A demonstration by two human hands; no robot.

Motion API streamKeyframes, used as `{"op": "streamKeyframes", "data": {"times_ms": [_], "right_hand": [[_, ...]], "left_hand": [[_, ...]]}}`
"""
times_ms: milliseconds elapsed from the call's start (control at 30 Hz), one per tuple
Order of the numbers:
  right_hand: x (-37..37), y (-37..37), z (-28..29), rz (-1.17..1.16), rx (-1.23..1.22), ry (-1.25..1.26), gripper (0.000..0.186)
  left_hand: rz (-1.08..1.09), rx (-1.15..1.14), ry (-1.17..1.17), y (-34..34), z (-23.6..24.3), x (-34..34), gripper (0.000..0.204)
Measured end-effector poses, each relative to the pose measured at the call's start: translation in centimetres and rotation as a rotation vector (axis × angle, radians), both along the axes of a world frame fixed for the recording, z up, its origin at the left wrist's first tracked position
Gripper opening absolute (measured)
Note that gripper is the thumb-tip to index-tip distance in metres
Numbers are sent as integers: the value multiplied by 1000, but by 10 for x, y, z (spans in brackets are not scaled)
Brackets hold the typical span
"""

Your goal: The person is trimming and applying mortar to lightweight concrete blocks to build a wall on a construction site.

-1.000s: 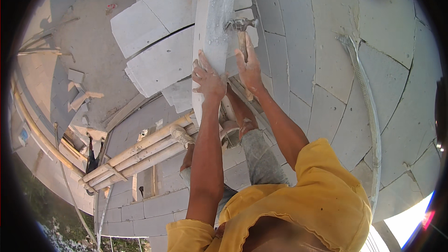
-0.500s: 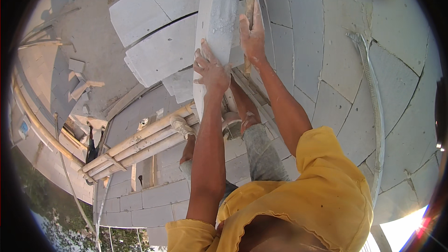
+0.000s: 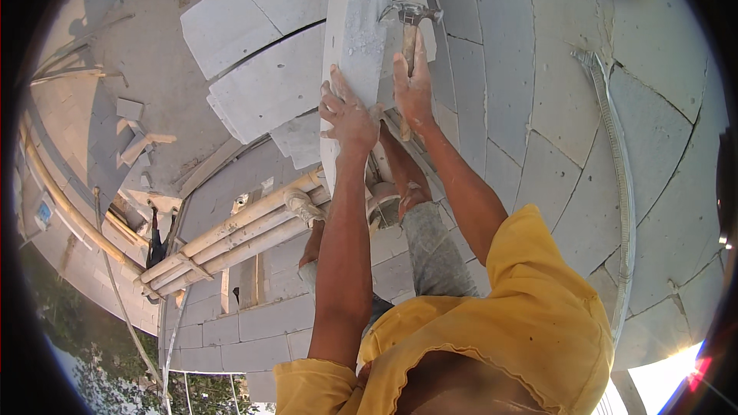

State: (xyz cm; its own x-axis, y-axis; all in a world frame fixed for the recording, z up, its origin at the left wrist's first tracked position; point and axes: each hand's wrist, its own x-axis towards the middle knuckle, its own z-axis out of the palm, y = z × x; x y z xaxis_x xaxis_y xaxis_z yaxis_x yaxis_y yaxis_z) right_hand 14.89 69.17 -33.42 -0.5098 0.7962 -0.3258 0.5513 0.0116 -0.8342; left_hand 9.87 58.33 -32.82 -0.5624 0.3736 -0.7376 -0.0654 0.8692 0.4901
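A long pale-grey concrete block [image 3: 355, 46] with a rough, chipped face stands up in front of me. My left hand [image 3: 350, 117] lies against its near part with the fingers spread. Beside the block on the right, my right hand [image 3: 413, 96] is closed round the wooden handle of a claw hammer [image 3: 413, 14]. The hammer's metal head is up at the far end of the handle, its claw pointing left toward the block's rough face. Whether the claw touches the block I cannot tell.
A wall of grey blocks [image 3: 500, 54] rises at the right, with a pale ribbed strip [image 3: 615, 154] along it. Bamboo poles [image 3: 231, 242] are lashed together below, by my feet. Large pale slabs [image 3: 269, 81] lie at the left. Another person [image 3: 157, 242] is far down at left.
My right hand and the hammer have come a little nearer to me, down along the block's side. My left hand has stayed in place on the block.
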Motion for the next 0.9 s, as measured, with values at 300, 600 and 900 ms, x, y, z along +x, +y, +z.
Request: {"op": "streamKeyframes", "data": {"times_ms": [300,600,900], "right_hand": [[-16,24,-8,-84,-106,63,64],[-37,31,1,-56,-189,128,64],[-22,-4,-3,84,60,4,63]], "left_hand": [[-8,30,-3,-5,0,9,114],[7,9,-16,-7,3,2,112],[11,-40,-17,-13,-1,-2,111]]}}
